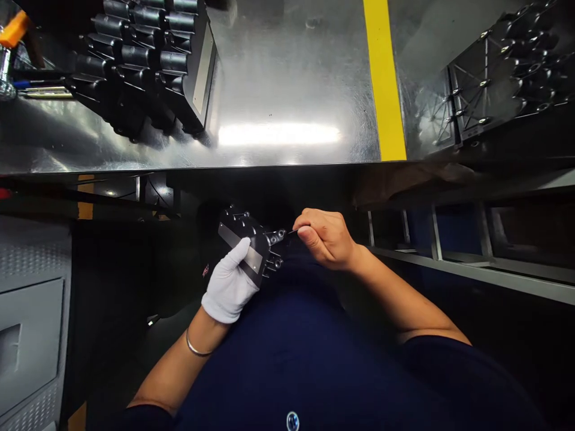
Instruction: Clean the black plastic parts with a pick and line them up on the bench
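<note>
Dark blue clothing [287, 365] on the wearer's body fills the bottom of the view, with a small shiny round fitting [293, 421] at the lower edge; both forearms reach forward from it, a silvery bangle [196, 347] on the left wrist.

Just ahead, over the lap and short of the bench, the left hand [230, 287], in a white glove, is closed around a black moulded part [258, 238], thumb pressed on its flat grey metal strip [254, 258]; the part tilts, its ringed lugs [281, 233] pointing right. Facing them, the bare right hand [330, 238] pinches a thin dark pin-like tool [293, 231] between thumb and forefinger; its tip is beside the upper lug, though whether it touches cannot be told.

By the look of it, fine work at that lug is the step in hand; the next move seems to call for a firm left grip and small, careful motions of the right fingers.

Farther off, a shiny metal bench [296, 78] crosses the top, with a yellow stripe [385, 84]; similar black parts [139, 57] stand in rows at left, an orange-handled tool [14, 30] beyond them; more dark ribbed parts [487, 90] sit at right.
</note>
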A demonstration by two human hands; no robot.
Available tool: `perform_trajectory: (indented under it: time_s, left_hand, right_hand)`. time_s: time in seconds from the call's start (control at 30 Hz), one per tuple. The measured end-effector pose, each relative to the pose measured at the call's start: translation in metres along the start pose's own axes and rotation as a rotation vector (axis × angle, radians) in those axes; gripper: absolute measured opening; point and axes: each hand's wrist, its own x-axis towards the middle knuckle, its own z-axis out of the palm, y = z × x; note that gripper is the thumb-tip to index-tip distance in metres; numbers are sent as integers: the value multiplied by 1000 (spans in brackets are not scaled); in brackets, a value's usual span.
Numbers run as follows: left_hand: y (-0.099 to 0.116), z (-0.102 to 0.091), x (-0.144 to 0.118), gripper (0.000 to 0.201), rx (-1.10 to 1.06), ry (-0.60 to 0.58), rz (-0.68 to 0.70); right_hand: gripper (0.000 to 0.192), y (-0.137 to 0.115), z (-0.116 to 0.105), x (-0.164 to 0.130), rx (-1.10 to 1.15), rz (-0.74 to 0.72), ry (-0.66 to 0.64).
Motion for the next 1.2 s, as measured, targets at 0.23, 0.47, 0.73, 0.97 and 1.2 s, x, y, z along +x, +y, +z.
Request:
perform_trajectory:
  time_s: [0.23,0.47,0.73,0.97,1.2]
  left_hand:
    - [0,4,-9,31,-66,6,-75]
    - [-6,6,-14,27,-31,63,-85]
    - [-15,6,-15,29,-27,23,-200]
    - [-8,8,-7,31,-160,31,-110]
    - [11,7,-5,41,-277,93,-12]
  right_hand:
    - [36,6,-16,10,-216,-100,-132]
    - [36,13,-26,17,-23,-159,-275]
    - [37,26,-37,10,458,79,-671]
    - [42,31,-38,11,926,218,-883]
    - [44,8,1,0,729,545,-99]
